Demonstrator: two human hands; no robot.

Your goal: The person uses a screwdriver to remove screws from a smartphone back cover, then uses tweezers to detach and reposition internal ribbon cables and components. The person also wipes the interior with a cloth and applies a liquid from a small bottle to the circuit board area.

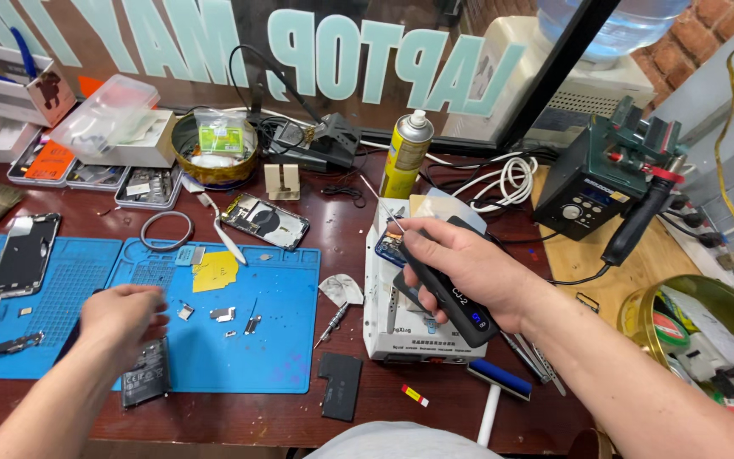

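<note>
Right hand (460,272) grasps a black driver (448,297) over the white box (384,327); at nine o'clock, left hand (121,319), fingers curled, presses a battery (146,382).

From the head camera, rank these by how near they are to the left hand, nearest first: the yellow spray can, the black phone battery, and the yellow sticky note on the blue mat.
1. black phone battery, right under the left hand.
2. yellow sticky note, up and to the right on the blue mat.
3. yellow spray can, far back right, near the window.
</note>
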